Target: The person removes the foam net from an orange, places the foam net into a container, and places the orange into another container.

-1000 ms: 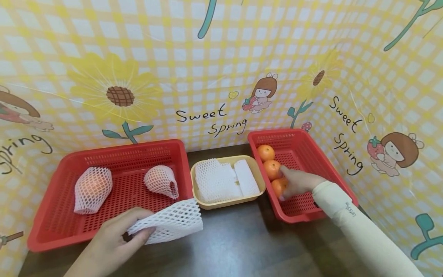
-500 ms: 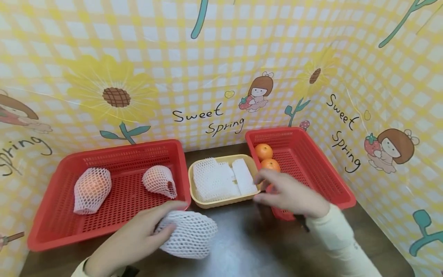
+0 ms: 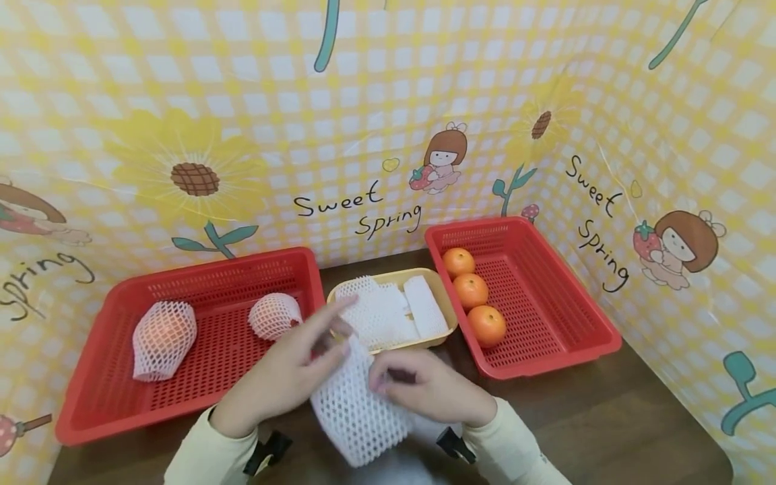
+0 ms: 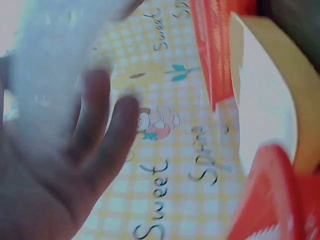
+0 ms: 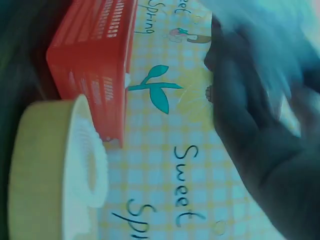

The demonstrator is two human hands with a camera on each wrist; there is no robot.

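A white foam net sleeve (image 3: 362, 411) hangs over the table between both hands in the head view, its lower end free. My left hand (image 3: 291, 364) holds it near its upper end with the thumb, the other fingers spread forward. My right hand (image 3: 424, 384) pinches its right edge between curled fingers and thumb. Both wrist views show the sleeve only as a pale blur by the left fingers (image 4: 112, 125) and the right fingers (image 5: 235, 100). Three oranges (image 3: 487, 326) line the left side of the right red basket (image 3: 548, 360).
In the left red basket (image 3: 103, 428) lie two net-wrapped fruits, one wrapped fruit (image 3: 165, 333) at left and another wrapped fruit (image 3: 273, 315) at right. A yellow tray (image 3: 445, 330) with flat white foam sleeves (image 3: 424, 306) stands between the baskets. Patterned cloth (image 3: 364, 135) rises behind.
My right hand has left the oranges, which stay in the basket, and come left to the foam net sleeve. My left hand has carried the sleeve rightward to the middle, where it now points downward.
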